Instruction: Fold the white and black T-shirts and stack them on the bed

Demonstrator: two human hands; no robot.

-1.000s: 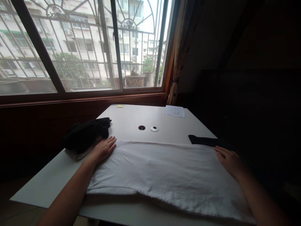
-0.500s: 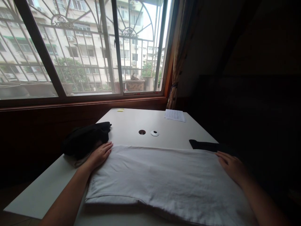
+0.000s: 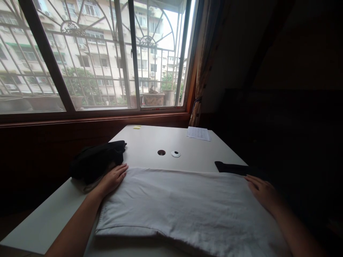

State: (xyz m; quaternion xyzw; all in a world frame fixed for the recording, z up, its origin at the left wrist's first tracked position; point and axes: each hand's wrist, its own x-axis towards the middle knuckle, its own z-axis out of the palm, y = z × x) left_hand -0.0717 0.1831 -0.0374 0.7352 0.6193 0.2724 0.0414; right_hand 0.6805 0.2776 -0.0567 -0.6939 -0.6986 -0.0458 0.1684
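Observation:
A white folded garment [image 3: 177, 203], perhaps trousers, lies spread sideways across the near part of the white table [image 3: 144, 142]. My left hand [image 3: 114, 179] rests flat at its far left corner, fingers stretched out and lying together. At the far right corner, my right hand [image 3: 261, 189] lies on the cloth with its fingers extended. Neither hand grips the fabric. Dark bundled clothing [image 3: 99, 159] sits just beyond my left hand. A dark cloth [image 3: 233, 167] lies behind the garment beside my right hand, its right end lost in shadow.
Past the garment are a round hole [image 3: 161, 152] in the tabletop and its loose white cover [image 3: 175, 154]. Printed papers [image 3: 198, 133] and a yellow sticky note [image 3: 137, 127] lie at the far edge. A barred window [image 3: 102, 57] and a tied curtain [image 3: 197, 107] stand behind.
The view has tilted up very slightly, so everything sits a little lower. Both hands keep their places on the white garment.

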